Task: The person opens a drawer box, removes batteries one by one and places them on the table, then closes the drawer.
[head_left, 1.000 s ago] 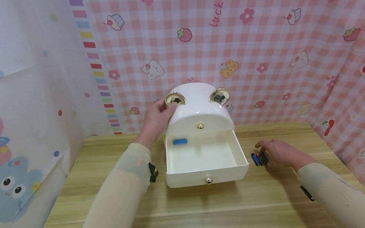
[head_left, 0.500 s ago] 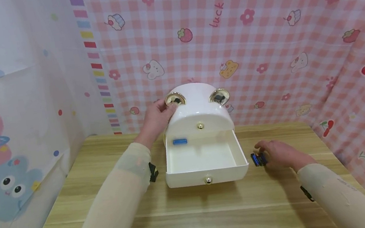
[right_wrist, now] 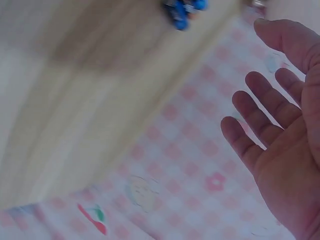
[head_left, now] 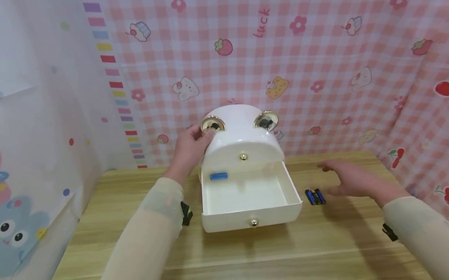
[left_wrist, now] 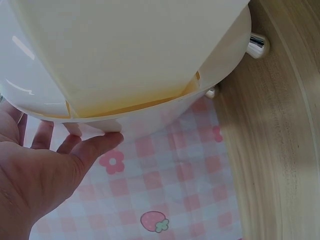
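A white two-drawer storage box [head_left: 236,131] with two gold-rimmed round eyes stands on the table. Its lower drawer [head_left: 253,218] is pulled out, and a blue battery [head_left: 218,176] lies at the drawer's back left. My left hand [head_left: 190,148] holds the upper left side of the box by one eye; in the left wrist view its fingers [left_wrist: 102,145] press the side wall. Right of the drawer, several blue and black batteries [head_left: 315,197] lie side by side on the table. Just beyond them hovers my right hand [head_left: 352,178], fingers spread and nothing held.
The wooden table [head_left: 252,275] ends at a pink checked cloth [head_left: 326,68] hanging behind and at the right. A white printed cloth [head_left: 7,156] hangs at the left. Gold knobs [head_left: 254,223] stick out from the drawer fronts.
My right hand has let go of the batteries, opened and drawn back to the right, leaving them on the table. The left hand keeps its place on the box. The head view has shifted slightly.
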`<action>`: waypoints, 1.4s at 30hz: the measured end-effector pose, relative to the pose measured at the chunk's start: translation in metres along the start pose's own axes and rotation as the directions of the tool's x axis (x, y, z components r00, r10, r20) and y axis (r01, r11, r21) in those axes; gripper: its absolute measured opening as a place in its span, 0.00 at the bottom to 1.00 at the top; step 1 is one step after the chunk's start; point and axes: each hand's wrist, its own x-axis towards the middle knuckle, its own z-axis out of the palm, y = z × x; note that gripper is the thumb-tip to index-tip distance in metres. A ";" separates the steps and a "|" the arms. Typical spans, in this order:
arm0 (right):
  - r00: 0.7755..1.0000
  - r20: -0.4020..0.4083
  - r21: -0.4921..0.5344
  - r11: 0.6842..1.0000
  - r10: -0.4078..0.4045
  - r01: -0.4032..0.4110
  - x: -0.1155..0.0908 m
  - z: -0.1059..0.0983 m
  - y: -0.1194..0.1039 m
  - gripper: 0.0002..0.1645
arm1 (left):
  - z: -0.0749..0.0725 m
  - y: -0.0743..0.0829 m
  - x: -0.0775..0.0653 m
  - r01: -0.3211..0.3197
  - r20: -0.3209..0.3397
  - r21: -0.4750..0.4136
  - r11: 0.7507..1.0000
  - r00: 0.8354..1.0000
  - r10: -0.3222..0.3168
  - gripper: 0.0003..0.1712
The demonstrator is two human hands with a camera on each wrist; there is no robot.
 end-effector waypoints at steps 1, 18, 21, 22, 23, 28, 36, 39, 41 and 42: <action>1.000 -0.019 0.003 1.000 -0.012 0.012 -0.002 -0.005 -0.002 0.42 | 0.000 0.000 0.000 0.004 0.000 0.001 1.000 1.000 -0.004 0.22; 0.975 -0.212 -0.100 0.994 -0.068 0.047 -0.021 -0.062 -0.055 0.31 | -0.003 -0.002 0.000 0.004 0.005 0.004 1.000 1.000 -0.004 0.21; 0.967 -0.234 -0.127 0.989 -0.101 0.073 -0.022 -0.068 -0.071 0.29 | -0.003 -0.002 0.000 0.005 0.006 0.007 1.000 1.000 -0.005 0.21; 0.965 -0.239 -0.137 0.987 -0.112 0.080 -0.023 -0.070 -0.078 0.29 | -0.003 -0.002 0.000 0.006 0.007 0.008 1.000 1.000 -0.006 0.21; 0.963 -0.240 -0.146 0.986 -0.118 0.085 -0.024 -0.072 -0.084 0.29 | -0.003 -0.002 0.000 0.009 0.007 0.008 1.000 1.000 -0.009 0.21; 0.954 -0.249 -0.177 0.976 -0.168 0.126 -0.025 -0.078 -0.111 0.28 | -0.002 -0.001 -0.002 0.008 0.008 0.008 1.000 1.000 -0.008 0.20; 0.910 -0.292 -0.219 0.947 -0.295 0.236 -0.021 -0.079 -0.140 0.25 | -0.001 0.000 -0.001 0.006 0.005 0.007 1.000 1.000 -0.006 0.22; 0.899 -0.289 -0.219 0.937 -0.328 0.272 -0.019 -0.079 -0.150 0.25 | -0.001 0.000 0.000 0.000 0.004 0.005 1.000 1.000 0.000 0.22; 0.889 -0.288 -0.219 0.928 -0.356 0.301 -0.016 -0.079 -0.156 0.25 | -0.001 -0.001 0.000 -0.007 0.003 0.003 1.000 1.000 0.007 0.22; 0.883 -0.286 -0.222 0.922 -0.372 0.317 -0.015 -0.079 -0.158 0.24 | -0.001 0.000 0.001 -0.011 0.002 0.001 1.000 1.000 0.011 0.22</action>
